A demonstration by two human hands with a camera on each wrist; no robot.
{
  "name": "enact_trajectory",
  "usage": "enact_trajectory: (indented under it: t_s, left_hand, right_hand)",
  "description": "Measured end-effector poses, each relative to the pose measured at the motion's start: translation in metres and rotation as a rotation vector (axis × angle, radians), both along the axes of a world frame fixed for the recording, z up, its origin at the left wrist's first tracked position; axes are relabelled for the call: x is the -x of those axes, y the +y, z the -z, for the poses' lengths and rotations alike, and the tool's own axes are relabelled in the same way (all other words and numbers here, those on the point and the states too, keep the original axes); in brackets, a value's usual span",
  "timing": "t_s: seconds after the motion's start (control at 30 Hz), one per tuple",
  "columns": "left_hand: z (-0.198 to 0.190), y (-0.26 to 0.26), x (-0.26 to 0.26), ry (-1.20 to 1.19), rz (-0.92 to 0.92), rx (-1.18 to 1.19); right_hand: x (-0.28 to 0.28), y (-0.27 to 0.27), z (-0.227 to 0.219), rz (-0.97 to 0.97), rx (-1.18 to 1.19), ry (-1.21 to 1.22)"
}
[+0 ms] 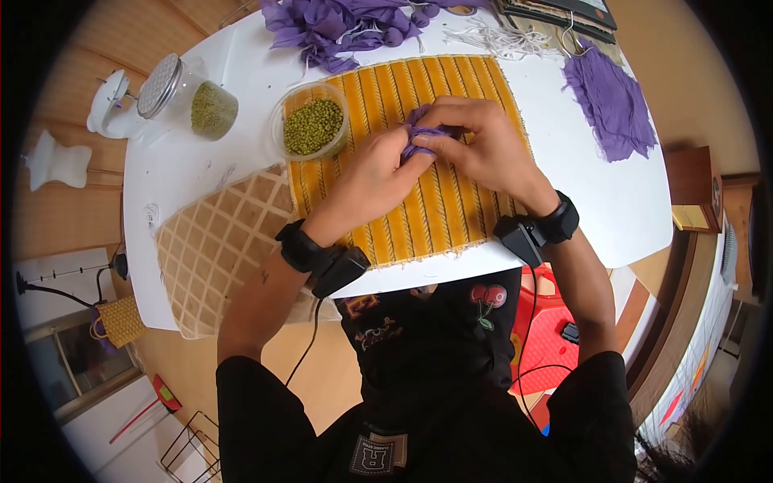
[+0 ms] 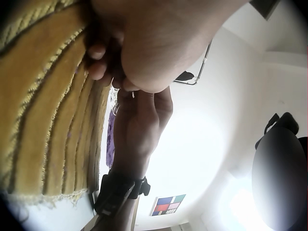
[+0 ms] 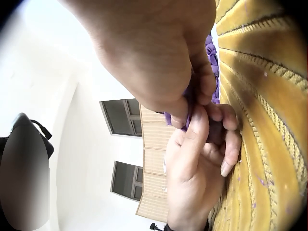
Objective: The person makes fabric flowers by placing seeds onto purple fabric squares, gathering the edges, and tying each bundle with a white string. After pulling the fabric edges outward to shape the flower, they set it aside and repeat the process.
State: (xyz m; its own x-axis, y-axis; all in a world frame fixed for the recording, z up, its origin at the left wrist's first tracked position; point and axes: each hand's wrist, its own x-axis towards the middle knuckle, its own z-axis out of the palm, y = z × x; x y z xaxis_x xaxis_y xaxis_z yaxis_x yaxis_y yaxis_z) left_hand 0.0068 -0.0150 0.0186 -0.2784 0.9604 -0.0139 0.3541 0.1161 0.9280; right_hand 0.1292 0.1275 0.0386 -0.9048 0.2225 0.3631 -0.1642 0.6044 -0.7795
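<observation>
Over the yellow striped cloth [image 1: 382,233], both hands meet at a small, crumpled piece of thin purple fabric [image 1: 420,130]. My left hand [image 1: 378,173] pinches it from the left with thumb and fingers. From the other side my right hand [image 1: 491,149] grips the same piece, its thumb laid against the fabric. In the right wrist view a bit of the purple fabric [image 3: 168,118] shows between the fingertips, and the rest is hidden by the hands. Beside the left hand, a clear round tub of green beans [image 1: 312,126] stands on the striped cloth's corner.
Purple fabric pieces with knotted balls [image 1: 338,32] lie at the table's back, near white strings [image 1: 511,36]. A flat purple cloth [image 1: 610,105] lies at right. A jar of green beans [image 1: 211,111] lies tilted at left, above a lattice-patterned cloth [image 1: 225,249].
</observation>
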Motion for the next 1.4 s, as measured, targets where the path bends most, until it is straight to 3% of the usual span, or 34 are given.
enact_trajectory:
  t_s: [0.03, 0.13, 0.27, 0.33, 0.43, 0.57, 0.73, 0.87, 0.93, 1.13, 1.27, 1.37, 1.4]
  left_hand:
    - [-0.001, 0.000, 0.000, 0.024, 0.017, 0.079]
    - [0.002, 0.000, -0.001, -0.040, 0.019, -0.007]
    - [0.000, 0.000, 0.002, -0.088, 0.027, 0.056]
    - [0.003, 0.000, 0.002, -0.132, 0.036, -0.023]
    - [-0.001, -0.002, 0.003, -0.071, 0.080, 0.108]
    - [0.002, -0.001, 0.004, -0.130, 0.102, 0.120]
    - [-0.009, 0.001, -0.003, -0.367, 0.138, -0.033]
    - [-0.012, 0.000, 0.002, -0.528, 0.203, -0.026]
    - [-0.011, 0.000, 0.002, -0.727, 0.164, -0.024]
    - [-0.014, 0.000, 0.006, -1.006, 0.201, -0.031]
    - [-0.007, -0.001, 0.010, -1.006, 0.218, -0.054]
    - [-0.008, 0.001, 0.007, -0.936, 0.167, -0.044]
    - [-0.008, 0.001, 0.006, -0.931, 0.114, -0.031]
  right_hand:
    - [0.000, 0.001, 0.000, 0.006, 0.023, -0.013]
    - [-0.002, -0.003, -0.005, 0.058, 0.108, -0.074]
    - [-0.001, -0.005, -0.018, 0.122, 0.183, -0.021]
    - [0.003, -0.004, -0.009, 0.023, -0.051, 0.107]
    - [0.001, 0.002, -0.001, -0.077, -0.029, 0.098]
    - [0.000, 0.005, -0.003, -0.019, -0.019, 0.105]
    - [-0.003, 0.005, -0.006, 0.098, 0.320, -0.048]
    - [-0.004, 0.007, -0.008, 0.048, 0.478, -0.083]
    - [-0.005, 0.008, -0.009, 0.021, 0.503, -0.055]
    - [-0.005, 0.010, -0.008, -0.014, 0.368, 0.001]
    - [-0.004, 0.003, -0.012, 0.023, 0.280, 0.047]
    - [-0.005, 0.006, -0.018, -0.065, -0.045, 0.069]
    - [-0.006, 0.007, -0.017, -0.058, -0.057, 0.066]
